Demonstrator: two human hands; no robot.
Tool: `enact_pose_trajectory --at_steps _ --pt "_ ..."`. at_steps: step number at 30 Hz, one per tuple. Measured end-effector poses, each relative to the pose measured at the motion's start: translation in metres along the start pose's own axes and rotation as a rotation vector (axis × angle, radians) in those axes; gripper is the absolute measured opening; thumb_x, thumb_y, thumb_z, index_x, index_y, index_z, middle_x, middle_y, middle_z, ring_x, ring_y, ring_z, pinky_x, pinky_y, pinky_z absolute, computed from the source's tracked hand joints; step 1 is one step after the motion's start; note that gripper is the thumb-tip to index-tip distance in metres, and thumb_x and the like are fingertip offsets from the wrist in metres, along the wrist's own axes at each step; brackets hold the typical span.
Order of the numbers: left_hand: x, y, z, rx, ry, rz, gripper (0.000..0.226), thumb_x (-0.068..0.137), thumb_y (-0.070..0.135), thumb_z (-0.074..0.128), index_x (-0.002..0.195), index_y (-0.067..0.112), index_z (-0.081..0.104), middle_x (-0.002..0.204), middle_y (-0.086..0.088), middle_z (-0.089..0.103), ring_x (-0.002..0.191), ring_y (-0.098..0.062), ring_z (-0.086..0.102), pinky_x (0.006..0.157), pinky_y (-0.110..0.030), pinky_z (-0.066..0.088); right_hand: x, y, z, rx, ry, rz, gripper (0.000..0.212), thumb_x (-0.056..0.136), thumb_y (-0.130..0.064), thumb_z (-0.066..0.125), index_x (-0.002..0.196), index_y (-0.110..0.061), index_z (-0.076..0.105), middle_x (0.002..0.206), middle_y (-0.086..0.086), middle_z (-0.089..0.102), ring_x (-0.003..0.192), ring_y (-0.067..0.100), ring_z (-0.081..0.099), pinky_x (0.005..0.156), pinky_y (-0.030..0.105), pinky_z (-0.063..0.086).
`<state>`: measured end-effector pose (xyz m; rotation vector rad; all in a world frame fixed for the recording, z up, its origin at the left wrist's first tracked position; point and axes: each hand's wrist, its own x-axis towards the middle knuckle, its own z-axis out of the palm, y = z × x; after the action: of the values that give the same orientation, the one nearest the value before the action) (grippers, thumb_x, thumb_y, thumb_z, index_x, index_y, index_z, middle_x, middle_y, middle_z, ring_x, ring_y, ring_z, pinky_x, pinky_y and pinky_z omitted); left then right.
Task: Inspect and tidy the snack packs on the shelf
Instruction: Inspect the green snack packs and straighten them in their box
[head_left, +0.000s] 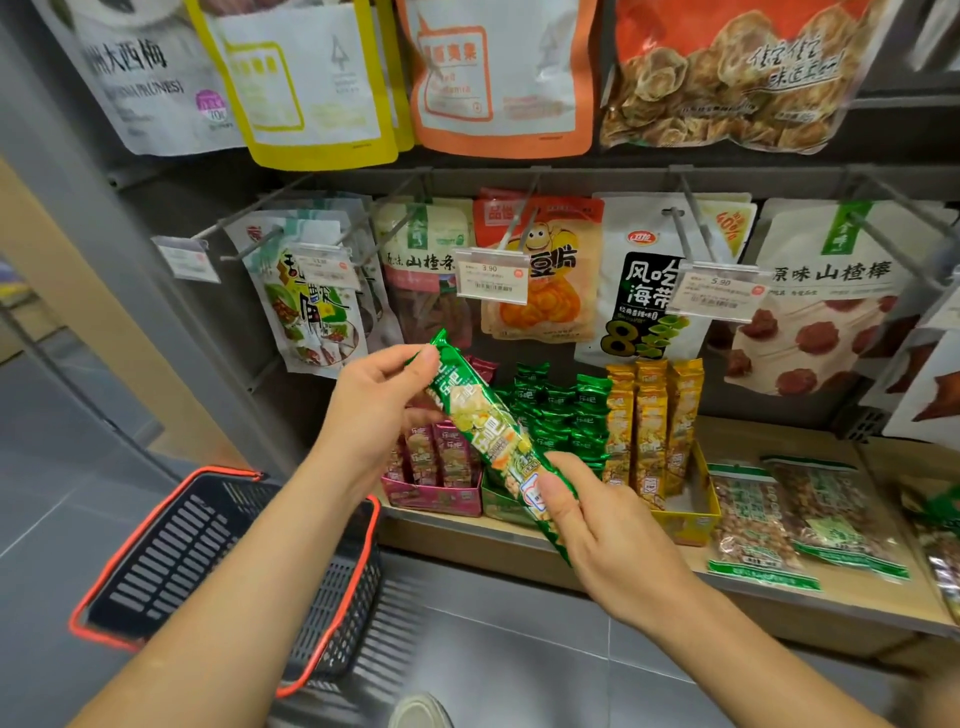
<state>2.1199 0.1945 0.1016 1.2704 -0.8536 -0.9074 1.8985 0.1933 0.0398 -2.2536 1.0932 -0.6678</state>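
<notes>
1. Head view: I hold one long green snack pack (488, 436) slantwise in front of the shelf (810, 587), its upper end to the left and its lower end to the right.
2. My left hand (374, 410) pinches the crimped upper end between thumb and fingertips.
3. My right hand (608, 535) pinches the lower end, with the thumb lying on the printed front.
4. The pack is in the air, above the front edge of the pale wooden shelf and in front of three open display boxes.
5. Just behind the pack, a pink box (431, 501) holds upright pink packs, and a middle box is crowded with green packs (561, 415) of the same kind.
6. To the right, a yellow box (691, 519) holds upright yellow packs (649, 415).
7. Further right, clear bags of nuts (758, 525) lie flat on the shelf.
8. Above the boxes, snack pouches (540, 270) hang on metal pegs, with price tags (491, 275) clipped to the peg ends.
9. Below my left forearm is a dark shopping basket (156, 545) with an orange rim, above a grey tiled floor (519, 649).
</notes>
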Motion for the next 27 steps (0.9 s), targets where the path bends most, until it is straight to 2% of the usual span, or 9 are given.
enact_pose_trajectory --at_steps 5,9,12,14,16,19,21,24,27 --pt "0.005 0.001 -0.007 0.110 0.027 -0.007 0.015 0.094 0.005 0.058 0.089 0.010 0.071 0.080 -0.006 0.069 0.075 -0.017 0.063 0.055 -0.023 0.054 -0.002 -0.005 0.002 -0.219 -0.008 -0.009 0.065 0.088 -0.063 0.004 0.137 -0.031 0.033 0.067 -0.010 0.053 0.063 0.021 0.053 0.053 0.035 0.032" --pt "0.007 0.009 -0.018 0.108 -0.168 -0.068 0.020 0.096 0.014 0.056 0.111 0.012 0.069 0.097 -0.008 0.070 0.076 -0.014 0.064 0.054 -0.022 0.053 -0.003 -0.007 0.004 -0.255 -0.041 -0.016 0.066 0.086 -0.064 -0.001 0.136 -0.031 0.028 0.060 -0.011 0.047 0.057 0.019 0.048 0.051 0.035 0.030" --pt "0.007 0.014 -0.028 0.210 -0.336 -0.112 0.025 0.087 0.025 0.065 0.109 0.017 0.073 0.097 -0.008 0.069 0.065 -0.012 0.058 0.049 -0.020 0.049 -0.003 -0.008 0.009 -0.173 -0.096 -0.035 0.057 0.088 -0.065 0.005 0.130 -0.032 0.028 0.063 -0.013 0.045 0.060 0.019 0.051 0.052 0.035 0.030" --pt "0.009 0.016 -0.035 0.366 -0.355 -0.070 0.020 0.085 0.020 0.069 0.105 0.017 0.074 0.088 -0.015 0.068 0.060 -0.013 0.054 0.047 -0.020 0.046 -0.002 -0.006 0.014 -0.079 -0.164 0.006 0.051 0.092 -0.065 0.013 0.129 -0.033 0.029 0.081 -0.012 0.052 0.075 0.019 0.056 0.061 0.037 0.038" --pt "0.013 0.014 -0.040 0.552 -0.319 -0.008 0.013 0.088 0.016 0.070 0.099 0.018 0.075 0.081 -0.021 0.068 0.053 -0.011 0.051 0.045 -0.021 0.045 -0.001 -0.001 0.017 -0.115 -0.251 0.052 0.045 0.097 -0.061 0.022 0.131 -0.033 0.033 0.106 -0.004 0.052 0.094 0.021 0.057 0.076 0.039 0.046" --pt "0.018 0.003 -0.042 0.898 -0.277 0.128 0.011 0.087 0.022 0.072 0.097 0.021 0.075 0.076 -0.003 0.072 0.049 0.002 0.052 0.052 -0.022 0.048 0.005 0.007 0.017 -0.452 -0.268 0.036 0.036 0.100 -0.045 0.038 0.130 -0.027 0.046 0.116 -0.003 0.049 0.106 0.021 0.054 0.082 0.034 0.048" --pt "0.018 -0.007 -0.040 1.071 -0.275 0.201 0.021 0.088 0.027 0.071 0.107 0.019 0.073 0.086 0.003 0.074 0.057 0.004 0.057 0.064 -0.030 0.053 0.013 0.011 0.017 -0.508 -0.182 0.032 0.035 0.098 -0.037 0.042 0.131 -0.026 0.050 0.119 -0.004 0.051 0.112 0.019 0.049 0.086 0.033 0.047" --pt "0.019 -0.014 -0.034 1.111 -0.252 0.224 0.029 0.091 0.030 0.067 0.118 0.021 0.070 0.100 0.000 0.074 0.077 -0.010 0.067 0.077 -0.032 0.055 0.026 0.015 0.017 -0.552 -0.067 0.006 0.045 0.097 -0.033 0.045 0.141 -0.025 0.041 0.140 -0.003 0.044 0.130 0.019 0.038 0.097 0.039 0.042" --pt "0.020 -0.018 -0.027 1.051 -0.244 0.273 0.033 0.092 0.028 0.065 0.125 0.024 0.066 0.108 -0.003 0.073 0.060 0.002 0.062 0.062 -0.010 0.046 0.036 0.021 0.022 -0.640 -0.147 0.024 0.059 0.099 -0.037 0.040 0.153 -0.024 0.019 0.161 -0.005 0.017 0.148 0.017 0.011 0.113 0.044 0.023"
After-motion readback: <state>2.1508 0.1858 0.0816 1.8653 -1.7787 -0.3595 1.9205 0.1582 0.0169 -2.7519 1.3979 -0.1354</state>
